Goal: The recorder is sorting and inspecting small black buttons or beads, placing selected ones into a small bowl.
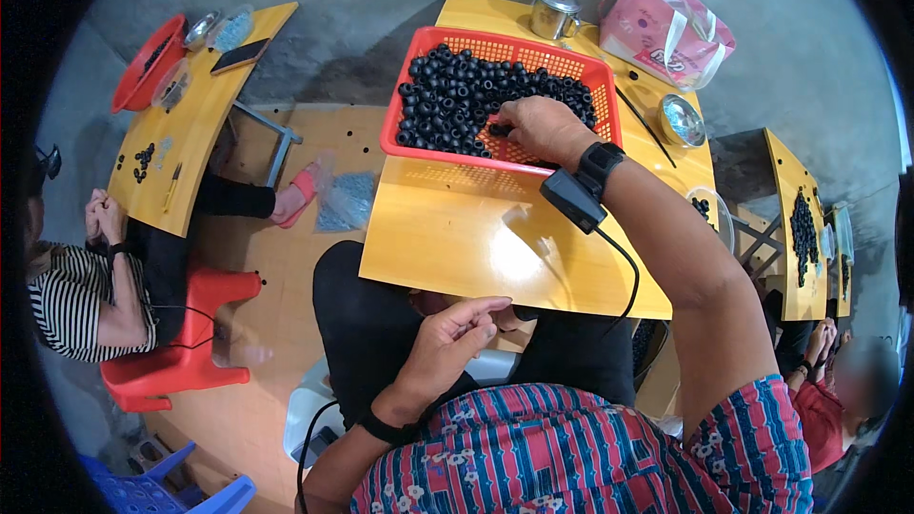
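Note:
My right hand (547, 128) reaches into a red plastic basket (390, 124), its fingers curled down at small black ring-shaped parts (447, 100). Some of these parts lie at the fingertips; how many are in the grip is hidden. The basket is heaped with them, most thickly on the left and far side. A patch of its orange mesh bottom shows beside my fingers. My left hand (443, 347) hovers over my lap by the near table edge, index finger stretched and the others loosely bent. Nothing shows in it.
The yellow table (457, 238) also bears a metal lidded mug (555, 14), a pink bag (666, 29), a metal bowl (682, 121) and a black stick (645, 126). A bag of blue pieces (346, 200) lies on the floor. Other people sit at tables on both sides.

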The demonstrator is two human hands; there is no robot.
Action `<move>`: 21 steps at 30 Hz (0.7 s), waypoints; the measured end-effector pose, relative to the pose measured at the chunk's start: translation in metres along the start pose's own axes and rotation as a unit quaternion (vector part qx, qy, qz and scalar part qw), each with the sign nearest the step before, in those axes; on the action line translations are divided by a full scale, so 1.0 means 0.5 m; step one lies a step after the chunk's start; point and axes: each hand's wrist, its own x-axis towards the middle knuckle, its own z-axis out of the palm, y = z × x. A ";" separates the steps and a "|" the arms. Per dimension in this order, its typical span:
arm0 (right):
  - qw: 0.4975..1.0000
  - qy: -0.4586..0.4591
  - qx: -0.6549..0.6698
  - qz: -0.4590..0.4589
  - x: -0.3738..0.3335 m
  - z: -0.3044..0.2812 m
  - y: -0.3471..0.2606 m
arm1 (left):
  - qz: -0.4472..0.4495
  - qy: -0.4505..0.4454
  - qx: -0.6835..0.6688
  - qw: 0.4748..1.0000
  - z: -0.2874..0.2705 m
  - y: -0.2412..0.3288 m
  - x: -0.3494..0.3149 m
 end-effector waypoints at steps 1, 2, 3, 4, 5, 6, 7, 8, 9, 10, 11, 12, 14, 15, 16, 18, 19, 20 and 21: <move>1.000 -0.011 -0.009 0.003 -0.003 -0.003 0.000 | 0.002 -0.001 0.002 1.000 0.004 0.000 -0.003; 1.000 -0.023 -0.018 0.003 -0.004 -0.006 -0.004 | 0.003 0.001 -0.002 1.000 0.006 -0.001 -0.007; 1.000 -0.020 -0.019 0.001 -0.011 -0.011 -0.004 | 0.003 0.003 -0.007 1.000 0.009 -0.002 -0.011; 1.000 0.002 0.009 0.003 -0.025 -0.018 0.002 | 0.005 0.004 -0.005 1.000 0.011 -0.004 -0.015; 0.999 0.022 0.037 0.003 -0.037 -0.023 0.005 | 0.013 0.004 -0.002 1.000 0.012 -0.006 -0.018; 0.999 0.021 0.037 -0.002 -0.052 -0.038 -0.010 | 0.020 0.008 0.000 1.000 0.012 -0.005 -0.025; 0.990 0.052 0.127 -0.014 -0.075 -0.053 -0.026 | 0.020 0.012 -0.001 1.000 0.012 -0.004 -0.033; 0.973 0.081 0.216 -0.027 -0.098 -0.063 -0.046 | 0.023 0.031 -0.019 0.999 0.011 -0.004 -0.039; 0.947 0.089 0.306 -0.039 -0.123 -0.063 -0.061 | 0.026 0.046 -0.037 0.998 0.012 -0.003 -0.043; 0.913 0.096 0.393 -0.049 -0.150 -0.061 -0.078 | 0.026 0.049 -0.039 0.998 0.013 -0.002 -0.044; 0.882 0.068 0.465 -0.035 -0.183 -0.078 -0.110 | 0.044 0.052 -0.040 0.997 0.012 0.001 -0.044; 0.839 0.033 0.542 -0.021 -0.212 -0.077 -0.124 | 0.058 0.053 -0.042 0.996 0.015 0.003 -0.043; 0.792 -0.017 0.610 0.004 -0.258 -0.081 -0.152 | 0.040 0.050 -0.075 0.995 0.017 0.009 -0.035; 0.789 -0.022 0.614 0.010 -0.277 -0.071 -0.162 | 0.050 0.044 -0.101 0.993 0.021 0.009 -0.029; 0.774 -0.024 0.633 0.007 -0.293 -0.060 -0.173 | 0.060 0.039 -0.128 0.989 0.027 0.009 -0.023; 0.734 -0.046 0.677 0.003 -0.318 -0.052 -0.189 | 0.073 0.014 -0.201 0.977 0.035 0.007 -0.015; 0.734 -0.046 0.678 -0.005 -0.331 -0.051 -0.204 | 0.067 0.015 -0.231 0.971 0.040 0.010 -0.017; 0.736 -0.038 0.676 -0.012 -0.344 -0.054 -0.217 | 0.062 0.007 -0.258 0.964 0.049 0.016 -0.015; 0.711 -0.058 0.701 -0.005 -0.357 -0.048 -0.223 | 0.061 0.000 -0.256 0.965 0.054 0.012 -0.014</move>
